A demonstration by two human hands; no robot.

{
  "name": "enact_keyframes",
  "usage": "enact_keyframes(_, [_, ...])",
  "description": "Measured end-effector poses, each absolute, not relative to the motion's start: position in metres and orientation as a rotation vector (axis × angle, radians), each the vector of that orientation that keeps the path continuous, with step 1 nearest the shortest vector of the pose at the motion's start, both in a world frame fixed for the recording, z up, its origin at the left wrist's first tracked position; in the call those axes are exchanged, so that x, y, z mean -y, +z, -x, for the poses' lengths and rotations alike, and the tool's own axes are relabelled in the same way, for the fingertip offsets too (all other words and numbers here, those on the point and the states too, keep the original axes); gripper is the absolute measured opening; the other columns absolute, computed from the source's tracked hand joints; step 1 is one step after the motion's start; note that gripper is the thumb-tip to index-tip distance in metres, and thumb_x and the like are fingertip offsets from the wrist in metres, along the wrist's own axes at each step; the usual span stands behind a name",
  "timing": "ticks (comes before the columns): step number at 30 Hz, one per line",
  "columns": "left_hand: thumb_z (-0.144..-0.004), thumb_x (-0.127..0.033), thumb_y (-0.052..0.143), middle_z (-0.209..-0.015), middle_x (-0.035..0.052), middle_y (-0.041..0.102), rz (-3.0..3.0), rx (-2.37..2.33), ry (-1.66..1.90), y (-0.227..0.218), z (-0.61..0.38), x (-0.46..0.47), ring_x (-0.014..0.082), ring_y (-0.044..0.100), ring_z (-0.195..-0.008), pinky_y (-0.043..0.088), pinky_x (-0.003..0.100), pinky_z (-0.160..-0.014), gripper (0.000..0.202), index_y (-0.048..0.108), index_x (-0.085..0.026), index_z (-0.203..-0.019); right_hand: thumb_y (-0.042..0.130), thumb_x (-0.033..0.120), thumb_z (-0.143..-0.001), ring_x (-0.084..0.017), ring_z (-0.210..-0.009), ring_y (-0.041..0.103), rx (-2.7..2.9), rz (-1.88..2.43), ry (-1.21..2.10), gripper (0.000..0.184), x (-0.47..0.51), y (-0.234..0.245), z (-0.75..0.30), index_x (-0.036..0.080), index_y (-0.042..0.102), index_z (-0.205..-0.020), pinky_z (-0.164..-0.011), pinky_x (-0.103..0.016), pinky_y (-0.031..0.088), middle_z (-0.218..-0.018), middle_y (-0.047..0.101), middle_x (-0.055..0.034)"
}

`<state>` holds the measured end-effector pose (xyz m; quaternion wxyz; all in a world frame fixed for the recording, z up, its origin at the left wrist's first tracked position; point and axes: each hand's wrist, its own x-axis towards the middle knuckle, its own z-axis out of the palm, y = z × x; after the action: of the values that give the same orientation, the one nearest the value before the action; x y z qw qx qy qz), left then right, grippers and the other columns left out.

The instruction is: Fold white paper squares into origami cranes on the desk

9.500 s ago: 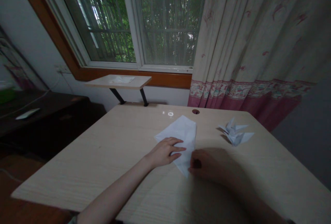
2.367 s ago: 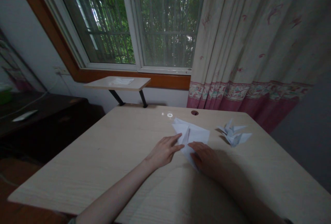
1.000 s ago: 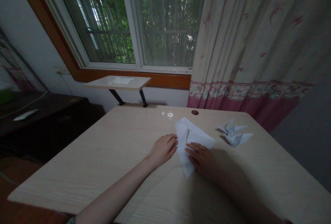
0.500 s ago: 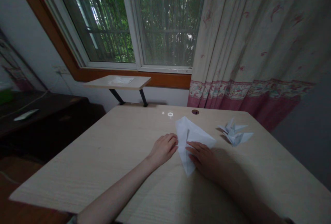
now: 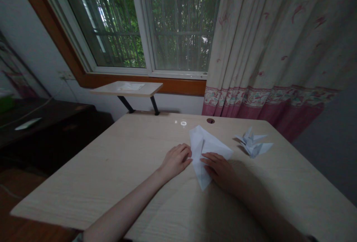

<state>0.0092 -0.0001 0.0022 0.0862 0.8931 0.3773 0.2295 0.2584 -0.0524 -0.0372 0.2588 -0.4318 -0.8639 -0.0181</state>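
Observation:
A white sheet of paper [image 5: 214, 145], folded into a kite-like shape with one flap turned toward its middle crease, lies on the desk. At its left edge, my left hand [image 5: 177, 158] has its fingers curled and pressed together on the paper's border. My right hand [image 5: 220, 169] rests on the lower right of the sheet, fingers stretched out flat over the folded flap. Part of the paper's right side is covered by that hand. Off to the right sit folded paper cranes [image 5: 252, 144], overlapping so that their number is hard to tell.
The pale wooden desk [image 5: 111, 167] has a cable hole [image 5: 210, 121] near its back edge. A small raised shelf [image 5: 150, 90] at the back left bears some white paper [image 5: 131, 86]. Behind stand a window and a floral curtain [image 5: 251, 56]. A dark table [image 5: 55, 119] is at left.

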Motion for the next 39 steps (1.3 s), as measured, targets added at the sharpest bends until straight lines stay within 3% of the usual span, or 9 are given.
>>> enact_keyframes(12, [-0.085,-0.032,0.073,-0.092,0.0004,0.063,-2.694,-1.036,0.624,0.004,-0.009,0.002,0.0194,0.059,-0.088,0.041,0.029,-0.076,0.017,0.06,-0.021,-0.088,0.049,0.013,-0.093,-0.022,-0.124,0.058,2.339,1.181,-0.004,0.038,0.053,-0.034,-0.258,0.025,0.063,-0.127,-0.107,-0.046,0.049,-0.132,0.065,-0.0077])
enact_keyframes(22, [-0.081,-0.037,0.076,-0.071,-0.0044,0.06,-2.668,-0.969,0.47,0.004,-0.011,0.001,0.0159,0.058,-0.074,0.037,0.028,-0.075,0.029,0.054,-0.019,-0.073,0.048,0.015,-0.094,-0.021,-0.126,0.057,2.375,1.205,-0.014,0.039,0.053,-0.033,-0.259,0.026,0.062,-0.129,-0.109,-0.044,0.048,-0.134,0.064,-0.0059])
enact_keyframes(39, [-0.079,-0.037,0.077,-0.055,-0.0053,0.056,-2.717,-0.783,0.403,0.001,-0.02,0.015,0.0128,0.058,-0.061,0.039,0.027,-0.072,0.041,0.049,-0.018,-0.056,0.051,0.012,-0.092,-0.024,-0.124,0.059,2.326,1.179,0.03,0.038,0.054,-0.032,-0.257,0.026,0.063,-0.126,-0.107,-0.044,0.05,-0.133,0.065,-0.0059])
